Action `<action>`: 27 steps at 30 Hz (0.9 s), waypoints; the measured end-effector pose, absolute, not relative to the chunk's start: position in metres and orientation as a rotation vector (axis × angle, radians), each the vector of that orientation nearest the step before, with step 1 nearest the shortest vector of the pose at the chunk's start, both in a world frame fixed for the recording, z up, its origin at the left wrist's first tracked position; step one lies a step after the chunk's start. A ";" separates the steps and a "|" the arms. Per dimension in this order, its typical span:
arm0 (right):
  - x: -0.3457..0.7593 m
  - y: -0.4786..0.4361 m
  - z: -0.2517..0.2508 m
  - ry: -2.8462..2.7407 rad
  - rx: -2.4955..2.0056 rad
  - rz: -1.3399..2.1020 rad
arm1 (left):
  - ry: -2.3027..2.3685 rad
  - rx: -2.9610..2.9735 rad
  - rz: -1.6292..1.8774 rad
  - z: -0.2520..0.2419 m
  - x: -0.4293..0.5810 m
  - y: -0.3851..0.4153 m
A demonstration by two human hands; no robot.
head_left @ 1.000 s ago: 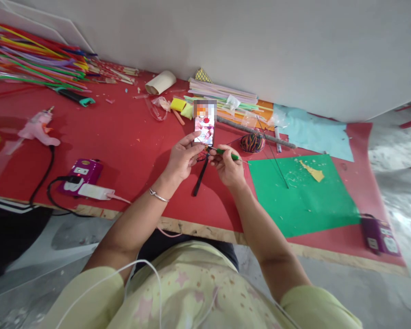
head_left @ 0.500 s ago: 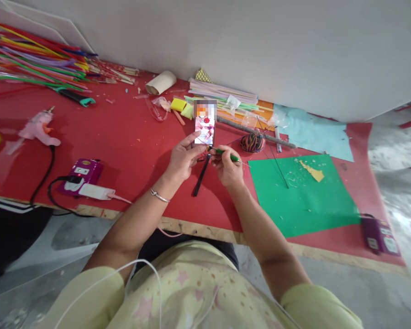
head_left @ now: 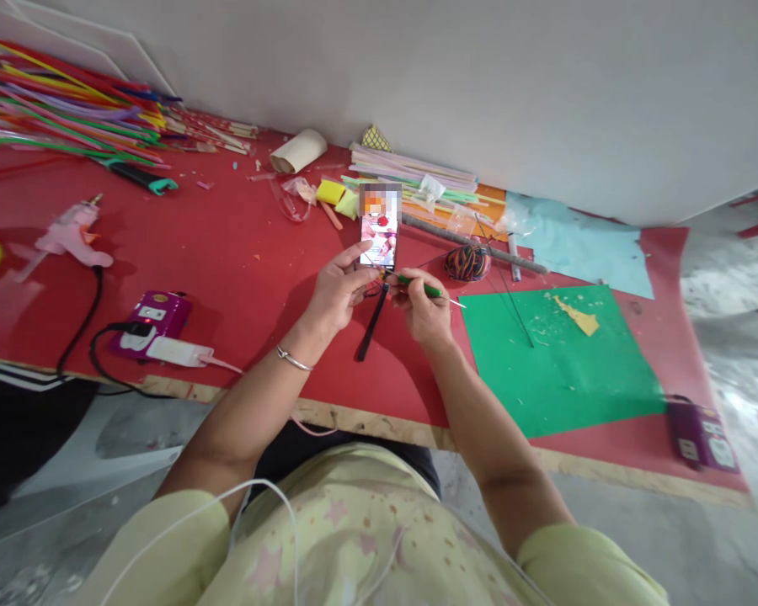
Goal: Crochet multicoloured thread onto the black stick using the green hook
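Observation:
My right hand (head_left: 426, 310) is closed round a green-handled crochet hook (head_left: 432, 291), its metal tip pointing left at my left fingers. Pinched in my left hand (head_left: 334, 296) is a small bit of dark multicoloured yarn work (head_left: 381, 275), mostly hidden by the fingertips. The hook's tip meets this piece between the two hands. Just beyond them a lit phone (head_left: 379, 244) stands with a picture on its screen. A black stick-like holder (head_left: 372, 326) extends below it. To the right lies the ball of multicoloured yarn (head_left: 467, 263), with a strand running towards my hands.
A green sheet (head_left: 562, 379) with a yellow scrap lies at right, near a grey rod (head_left: 480, 239). Pale sticks (head_left: 417, 165) and a cardboard tube (head_left: 298, 151) lie behind. At left are a pink glue gun (head_left: 72, 236), a purple power strip (head_left: 155, 316) and coloured pipe cleaners (head_left: 69, 109).
Both hands keep nearly the same place and grip. The hook has shifted very slightly in my right fingers; its rear end shows a little further right.

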State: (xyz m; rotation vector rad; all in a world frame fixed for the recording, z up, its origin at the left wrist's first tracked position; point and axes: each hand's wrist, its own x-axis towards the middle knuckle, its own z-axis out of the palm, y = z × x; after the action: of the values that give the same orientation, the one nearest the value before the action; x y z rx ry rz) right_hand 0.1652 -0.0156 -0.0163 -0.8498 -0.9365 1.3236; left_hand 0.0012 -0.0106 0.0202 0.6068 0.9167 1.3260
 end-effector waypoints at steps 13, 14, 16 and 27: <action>0.162 -0.017 -0.012 -0.789 -0.818 1.555 | 0.935 0.607 1.303 0.022 0.006 -0.013; 0.162 -0.017 -0.012 -0.778 -0.808 1.568 | 0.927 0.610 1.300 0.022 0.006 -0.014; 0.161 -0.018 -0.012 -0.760 -0.787 1.587 | 0.916 0.616 1.293 0.022 0.006 -0.015; 0.160 -0.018 -0.012 -0.747 -0.786 1.594 | 0.875 0.614 1.265 0.020 0.005 -0.015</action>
State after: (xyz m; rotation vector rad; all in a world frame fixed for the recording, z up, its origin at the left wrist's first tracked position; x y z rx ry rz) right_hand 0.1601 -0.0183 -0.0118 -0.7858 -0.7465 1.5936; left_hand 0.0051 -0.0151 0.0199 0.6139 0.8754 1.2646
